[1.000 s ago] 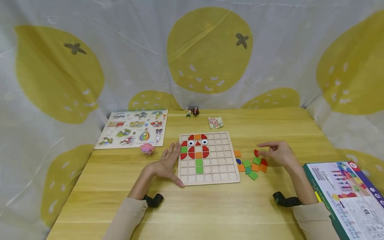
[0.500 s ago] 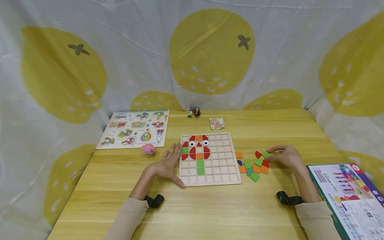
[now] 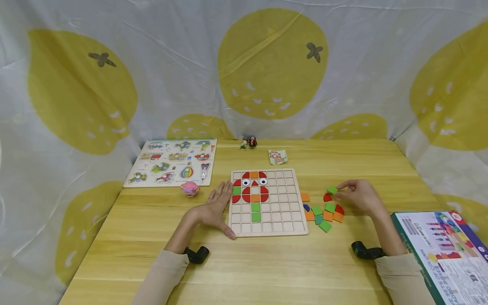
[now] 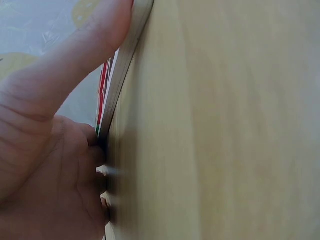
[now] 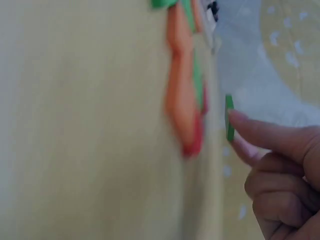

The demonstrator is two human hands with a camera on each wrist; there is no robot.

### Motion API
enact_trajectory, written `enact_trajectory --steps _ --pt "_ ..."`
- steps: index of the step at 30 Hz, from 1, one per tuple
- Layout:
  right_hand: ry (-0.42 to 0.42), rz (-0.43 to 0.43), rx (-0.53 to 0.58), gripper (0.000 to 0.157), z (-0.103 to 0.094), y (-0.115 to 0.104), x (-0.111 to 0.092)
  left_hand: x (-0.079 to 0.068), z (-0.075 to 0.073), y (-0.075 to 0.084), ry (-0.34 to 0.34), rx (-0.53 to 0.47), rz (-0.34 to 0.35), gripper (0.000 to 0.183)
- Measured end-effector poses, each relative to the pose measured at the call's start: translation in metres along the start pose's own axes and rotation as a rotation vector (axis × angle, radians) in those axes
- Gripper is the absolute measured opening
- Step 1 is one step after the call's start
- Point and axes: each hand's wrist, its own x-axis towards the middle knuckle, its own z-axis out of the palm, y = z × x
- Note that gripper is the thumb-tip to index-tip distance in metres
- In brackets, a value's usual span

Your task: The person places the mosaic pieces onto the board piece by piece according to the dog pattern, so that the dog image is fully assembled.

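A wooden grid board lies on the table with red, orange and green tiles and two eye tiles set in its left part. My left hand rests at the board's left edge, fingers spread straight, thumb at the near left corner. In the right wrist view a green square tile is pinched between thumb and forefinger of my right hand. The head view has this hand right of the board, holding the tile over a red quarter-round tile. Loose orange tiles and several others lie just nearer.
A picture puzzle board lies at the back left, with a pink toy by its near corner. Small figurines and a pattern card are behind the grid board. A printed box occupies the right side.
My right hand has picked up the green tile from beside the loose pieces and moved it slightly left and away from me. My left hand has stayed at the board's edge.
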Motion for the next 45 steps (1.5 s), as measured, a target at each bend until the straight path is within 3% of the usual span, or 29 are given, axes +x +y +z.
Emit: enact_trajectory --steps 4,9,14,19,23,36,40,45 --pt "-0.130 -0.116 0.081 0.031 0.028 -0.042 0.000 -0.001 0.000 0.000 -0.002 0.004 -0.004 0.152" --pt "-0.255 -0.161 0.093 0.024 0.088 -0.093 -0.009 -0.001 -0.001 0.001 -0.003 0.011 0.003 0.152" --pt "-0.308 -0.180 0.084 0.020 0.130 -0.111 -0.017 -0.001 -0.001 0.002 -0.004 0.009 0.008 0.152" --pt "-0.280 -0.221 0.001 0.019 0.147 -0.117 -0.020 0.000 0.000 0.001 -0.005 0.013 -0.002 0.152" --pt "-0.268 -0.231 -0.026 0.019 0.149 -0.118 -0.021 0.000 0.000 0.001 -0.002 0.010 0.001 0.152" --pt "-0.367 -0.349 0.008 0.019 0.154 -0.118 -0.018 0.001 0.001 0.001 -0.014 0.006 -0.013 0.152" --pt "-0.314 -0.333 0.009 0.024 0.130 -0.107 -0.011 0.002 0.002 0.001 -0.011 0.008 -0.008 0.153" --pt "-0.189 -0.225 0.049 0.031 0.068 -0.075 -0.004 0.002 0.001 0.002 -0.013 0.001 -0.021 0.153"
